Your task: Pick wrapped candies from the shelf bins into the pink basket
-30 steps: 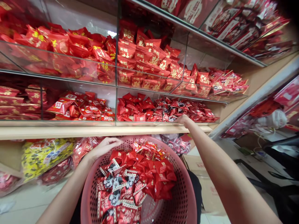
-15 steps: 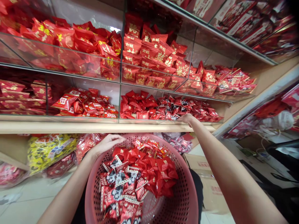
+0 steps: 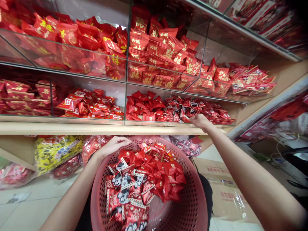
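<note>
Ok so, far left on the upper shelf I've got big red packets with yellow writing (image 3: pixel 45 27), and below them dark red ones with gold characters (image 3: pixel 20 96) piled behind the glass. Under the wooden ledge (image 3: pixel 72 128) there's a clear bag of yellow packets (image 3: pixel 57 150), with a bag of red packets (image 3: pixel 92 146) just to its right.

My left hand (image 3: pixel 114 146) comes next, loosely open, fingers stretched out and laid on the far left part of the basket's rim. Not gripping any packet. The basket (image 3: pixel 199 195) is pink, full of holes, right in front of me below the ledge. Inside, the red packets with black-and-white figures (image 3: pixel 125 189) sit on the left and the plain shiny red ones (image 3: pixel 168 179) on the right, with some smaller red packets toward the back (yeah, that's a lot of red).

Further right, my right hand (image 3: pixel 200 122) is up at the front of the lower shelf, fingers bent in at the small red-and-black packets (image 3: pixel 186 107). The tips are hidden, so I can't tell how far open it is or whether it has hold of one. Below my right forearm is a cardboard box (image 3: pixel 228 200) on the tiles.
</note>
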Demonstrator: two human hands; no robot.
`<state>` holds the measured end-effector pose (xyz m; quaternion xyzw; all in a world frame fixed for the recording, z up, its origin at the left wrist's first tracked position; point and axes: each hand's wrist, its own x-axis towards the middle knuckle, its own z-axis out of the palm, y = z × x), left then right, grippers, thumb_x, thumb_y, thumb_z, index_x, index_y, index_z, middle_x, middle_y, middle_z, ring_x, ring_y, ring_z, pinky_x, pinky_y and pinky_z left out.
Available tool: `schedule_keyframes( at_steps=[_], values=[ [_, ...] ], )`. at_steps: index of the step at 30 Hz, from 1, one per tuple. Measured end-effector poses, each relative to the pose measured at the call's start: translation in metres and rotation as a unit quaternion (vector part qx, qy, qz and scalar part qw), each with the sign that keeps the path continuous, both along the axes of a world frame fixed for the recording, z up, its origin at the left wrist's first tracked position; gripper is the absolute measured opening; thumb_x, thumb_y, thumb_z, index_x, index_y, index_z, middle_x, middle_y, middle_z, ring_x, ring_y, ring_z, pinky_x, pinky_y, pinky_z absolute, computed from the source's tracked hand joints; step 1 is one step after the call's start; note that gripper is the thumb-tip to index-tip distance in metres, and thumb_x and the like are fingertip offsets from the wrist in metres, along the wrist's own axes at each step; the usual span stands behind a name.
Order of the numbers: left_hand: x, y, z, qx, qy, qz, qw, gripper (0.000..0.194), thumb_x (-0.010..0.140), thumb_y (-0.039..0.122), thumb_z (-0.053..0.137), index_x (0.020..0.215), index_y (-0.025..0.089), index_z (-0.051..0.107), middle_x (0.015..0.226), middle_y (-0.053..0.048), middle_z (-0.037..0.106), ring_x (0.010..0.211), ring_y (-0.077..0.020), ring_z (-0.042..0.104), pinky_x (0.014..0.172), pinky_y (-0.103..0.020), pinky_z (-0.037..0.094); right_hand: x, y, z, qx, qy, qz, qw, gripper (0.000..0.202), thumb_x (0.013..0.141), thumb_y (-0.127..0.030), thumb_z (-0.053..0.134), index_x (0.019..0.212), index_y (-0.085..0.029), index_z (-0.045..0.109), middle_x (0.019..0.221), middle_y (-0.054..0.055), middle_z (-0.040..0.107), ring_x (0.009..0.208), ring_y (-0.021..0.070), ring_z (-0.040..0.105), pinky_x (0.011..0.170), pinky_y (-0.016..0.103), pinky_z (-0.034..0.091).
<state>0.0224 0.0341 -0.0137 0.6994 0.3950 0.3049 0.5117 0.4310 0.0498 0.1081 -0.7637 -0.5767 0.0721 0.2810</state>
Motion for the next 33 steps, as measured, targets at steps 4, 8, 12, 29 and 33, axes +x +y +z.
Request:
schedule_keyframes(
  at_steps=[4, 8, 12, 29, 33],
  values=[
    [0.0, 0.001, -0.002, 0.007, 0.003, -0.01, 1.0, 0.033, 0.074, 0.041, 0.058, 0.092, 0.016, 0.069, 0.099, -0.006, 0.069, 0.095, -0.0202, 0.06, 0.09, -0.032, 0.042, -0.012, -0.029, 0.025, 0.012, 0.02, 0.023, 0.999, 0.022, 0.072, -0.032, 0.06, 0.059, -0.015, 0.054, 0.056, 0.001, 0.052, 0.06, 0.0143, 0.047, 0.058, 0.027, 0.036],
    [0.0, 0.002, -0.003, 0.011, 0.006, -0.013, 1.0, 0.033, 0.074, 0.041, 0.058, 0.093, 0.016, 0.069, 0.099, -0.006, 0.069, 0.096, -0.0207, 0.059, 0.091, -0.033, 0.041, -0.043, -0.074, 0.039, 0.084, 0.052, 0.096, 0.99, 0.022, 0.076, -0.039, 0.055, 0.073, -0.017, 0.054, 0.07, 0.002, 0.056, 0.063, 0.014, 0.048, 0.059, 0.026, 0.036],
    [0.0, 0.001, -0.002, 0.009, 0.009, -0.009, 1.0, 0.033, 0.073, 0.042, 0.059, 0.092, 0.017, 0.069, 0.099, -0.006, 0.069, 0.096, -0.021, 0.059, 0.09, -0.034, 0.041, -0.094, -0.118, 0.027, 0.049, 0.141, 0.227, 0.962, 0.026, 0.08, -0.045, 0.051, 0.077, -0.019, 0.051, 0.071, 0.002, 0.053, 0.064, 0.0137, 0.046, 0.059, 0.026, 0.036],
    [-0.01, -0.004, 0.007, -0.07, -0.039, -0.14, 0.987, 0.026, 0.071, 0.03, 0.064, 0.093, 0.017, 0.066, 0.09, -0.001, 0.069, 0.083, -0.0163, 0.06, 0.081, -0.029, 0.044, -0.222, -0.088, -0.079, -0.14, 0.581, 0.227, 0.769, 0.04, 0.059, -0.053, 0.07, 0.071, -0.019, 0.055, 0.077, -0.001, 0.059, 0.079, 0.0138, 0.053, 0.074, 0.027, 0.035],
    [-0.011, -0.001, 0.001, -0.071, -0.017, -0.11, 0.991, 0.02, 0.069, 0.033, 0.066, 0.072, 0.014, 0.065, 0.066, 0.002, 0.065, 0.06, -0.0106, 0.055, 0.061, -0.022, 0.041, -0.218, -0.089, -0.086, -0.136, 0.605, 0.199, 0.759, 0.036, 0.059, -0.048, 0.072, 0.07, -0.018, 0.058, 0.075, 0.0, 0.061, 0.078, 0.013, 0.055, 0.072, 0.026, 0.037]
  ],
)
